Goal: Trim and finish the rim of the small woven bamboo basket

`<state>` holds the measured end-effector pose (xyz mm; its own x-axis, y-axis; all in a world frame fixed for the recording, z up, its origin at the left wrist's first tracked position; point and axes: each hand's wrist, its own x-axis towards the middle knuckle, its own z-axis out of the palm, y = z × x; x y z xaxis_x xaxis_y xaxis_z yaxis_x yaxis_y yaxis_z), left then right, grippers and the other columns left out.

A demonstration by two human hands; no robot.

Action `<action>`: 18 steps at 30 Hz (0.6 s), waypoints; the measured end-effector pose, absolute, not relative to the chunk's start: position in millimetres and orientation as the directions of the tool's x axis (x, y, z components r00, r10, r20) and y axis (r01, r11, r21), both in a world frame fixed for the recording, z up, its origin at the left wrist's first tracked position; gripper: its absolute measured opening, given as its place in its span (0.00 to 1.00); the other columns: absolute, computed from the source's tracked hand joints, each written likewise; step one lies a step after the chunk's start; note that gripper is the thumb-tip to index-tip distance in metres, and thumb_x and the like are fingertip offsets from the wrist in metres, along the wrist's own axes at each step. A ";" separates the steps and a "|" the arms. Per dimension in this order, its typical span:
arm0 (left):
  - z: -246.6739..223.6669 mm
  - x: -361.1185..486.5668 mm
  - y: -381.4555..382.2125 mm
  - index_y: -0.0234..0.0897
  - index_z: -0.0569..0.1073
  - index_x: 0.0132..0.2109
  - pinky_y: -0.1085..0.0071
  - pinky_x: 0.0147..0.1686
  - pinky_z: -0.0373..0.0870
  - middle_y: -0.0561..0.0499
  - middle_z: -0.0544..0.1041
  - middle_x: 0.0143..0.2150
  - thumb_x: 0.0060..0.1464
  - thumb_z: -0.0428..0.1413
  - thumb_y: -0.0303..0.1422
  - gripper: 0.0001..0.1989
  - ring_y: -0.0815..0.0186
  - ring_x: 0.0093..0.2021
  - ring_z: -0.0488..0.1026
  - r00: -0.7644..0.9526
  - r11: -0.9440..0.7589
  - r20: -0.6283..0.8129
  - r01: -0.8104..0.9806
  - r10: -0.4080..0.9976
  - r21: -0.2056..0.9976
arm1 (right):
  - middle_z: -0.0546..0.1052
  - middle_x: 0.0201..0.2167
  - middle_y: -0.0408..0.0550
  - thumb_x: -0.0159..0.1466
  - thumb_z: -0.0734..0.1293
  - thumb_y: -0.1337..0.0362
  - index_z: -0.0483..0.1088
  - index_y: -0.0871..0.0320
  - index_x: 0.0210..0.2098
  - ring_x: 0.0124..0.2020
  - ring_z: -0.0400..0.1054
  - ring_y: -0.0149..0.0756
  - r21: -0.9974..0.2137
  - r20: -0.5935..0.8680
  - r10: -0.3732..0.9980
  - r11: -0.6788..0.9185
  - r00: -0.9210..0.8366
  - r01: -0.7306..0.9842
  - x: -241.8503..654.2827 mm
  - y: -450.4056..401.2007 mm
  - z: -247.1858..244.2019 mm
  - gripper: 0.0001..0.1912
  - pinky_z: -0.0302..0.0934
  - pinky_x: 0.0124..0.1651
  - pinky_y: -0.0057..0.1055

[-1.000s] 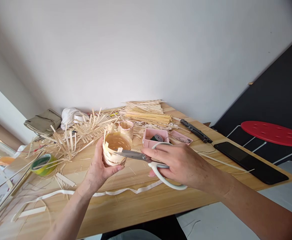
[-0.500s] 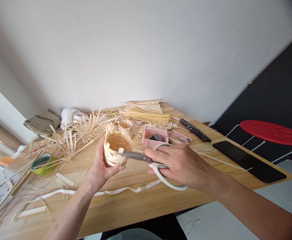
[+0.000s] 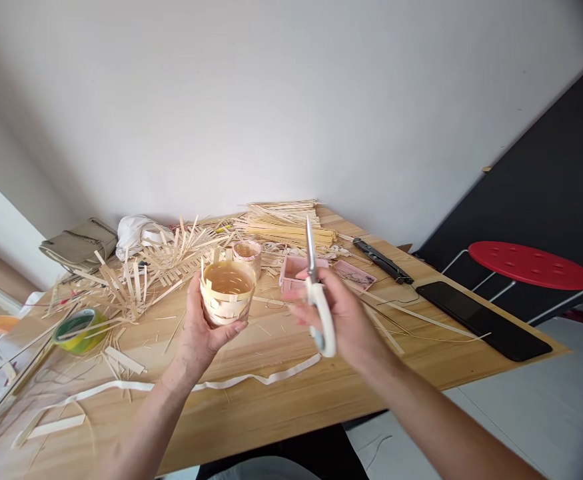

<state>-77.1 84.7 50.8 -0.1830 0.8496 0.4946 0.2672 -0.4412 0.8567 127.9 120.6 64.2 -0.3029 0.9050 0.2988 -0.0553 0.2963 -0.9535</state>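
My left hand is wrapped round the side of a small woven basket made of pale strips, its thumb along the lower front. The basket's open mouth faces up towards me, and a few strip ends poke above its rim. To the right, apart from the basket, my right hand holds a pair of scissors with white handles. Their blades point up and look closed; the fingers are slightly blurred. Behind the held basket stands a second small woven basket on the table.
Loose strips spread over the wooden table's left and back. A green tape roll lies at left. At right are a pink box, a black tool, a black phone and a red stool. A white band crosses the front.
The scissors have come away from the basket's rim and swung from pointing left to pointing up. The strip end at the blades no longer stands at the near rim. My left hand still holds the basket.
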 end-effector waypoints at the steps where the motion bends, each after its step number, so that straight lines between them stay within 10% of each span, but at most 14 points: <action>1: 49.0 -72.5 87.2 0.37 0.52 0.59 0.57 0.57 0.59 0.37 0.60 0.59 0.35 0.66 0.42 0.47 0.50 0.59 0.61 -0.186 -0.450 0.499 0.251 0.846 0.857 | 0.74 0.33 0.45 0.51 0.71 0.57 0.62 0.52 0.44 0.32 0.70 0.37 -0.970 0.229 0.931 0.194 -0.284 -0.145 117.9 121.1 58.5 0.23 0.66 0.30 0.31; 8: 46.0 -60.4 84.0 0.42 0.39 0.65 0.57 0.59 0.56 0.39 0.51 0.66 0.43 0.63 0.40 0.51 0.51 0.63 0.55 0.001 -0.373 0.373 0.027 0.928 0.927 | 0.73 0.35 0.38 0.47 0.74 0.64 0.62 0.49 0.44 0.36 0.70 0.33 -0.919 0.149 0.939 0.015 -0.311 -0.394 86.8 127.8 49.0 0.27 0.64 0.39 0.29; 18: 67.0 -77.1 75.3 0.37 0.63 0.55 0.65 0.43 0.70 0.42 0.72 0.51 0.43 0.63 0.39 0.32 0.53 0.49 0.70 0.095 -0.090 0.097 -0.070 0.991 0.993 | 0.74 0.35 0.38 0.46 0.74 0.61 0.61 0.47 0.44 0.36 0.69 0.36 -0.908 0.176 0.869 -0.038 -0.462 -0.417 86.4 128.2 45.2 0.28 0.65 0.37 0.31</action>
<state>-77.1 75.3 67.0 0.0948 0.9908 0.0967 -0.0698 -0.0902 0.9935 86.4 128.2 45.2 -0.4621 0.8692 0.1760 -0.4172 -0.0380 -0.9080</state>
